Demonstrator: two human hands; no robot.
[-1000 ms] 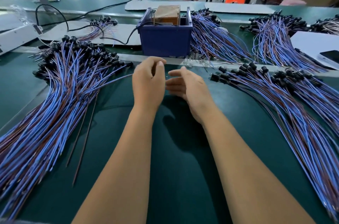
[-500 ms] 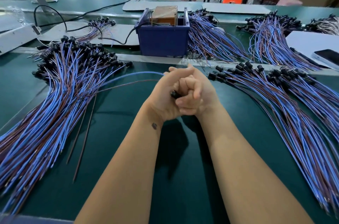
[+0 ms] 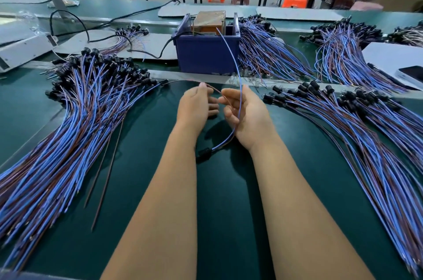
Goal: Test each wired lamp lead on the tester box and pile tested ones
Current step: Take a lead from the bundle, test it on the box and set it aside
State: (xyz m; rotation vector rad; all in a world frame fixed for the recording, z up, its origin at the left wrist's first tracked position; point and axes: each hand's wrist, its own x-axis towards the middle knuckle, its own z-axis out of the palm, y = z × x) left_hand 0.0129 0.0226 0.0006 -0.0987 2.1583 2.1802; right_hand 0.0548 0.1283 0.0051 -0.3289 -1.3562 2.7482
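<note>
The lamp lead in hand [image 3: 238, 87] sits near the centre of the green mat [image 3: 217, 211]: its black socket end [image 3: 204, 153] rests on the mat between the two forearms, and from there the blue wire arcs up across the right hand [image 3: 248, 117] toward twelve o'clock, its tip reaching the top of the tester box [image 3: 209, 22]. The lead's brown wire runs across the gap between the hands to the left hand [image 3: 195, 108]. The right hand's fingers curl around the wires where they pass its palm; the left hand's thumb and fingertips pinch the brown wire. The tester box sits inside a dark blue bin [image 3: 207, 53] at twelve o'clock, just past the mat's far edge strip [image 3: 286, 82]. At nine o'clock a large pile of leads [image 3: 68, 130] fans toward the near left corner, its sockets at the far end, with two loose brown wires [image 3: 103, 176] lying beside it. At three o'clock another pile of leads [image 3: 366, 142] fans toward the near right corner. Between the two piles the mat is bare around the forearms down to the near edge. More lead bundles [image 3: 270, 55] lie behind the strip at one and two o'clock, and a phone [image 3: 409, 73] lies on a white sheet at the right edge.
</note>
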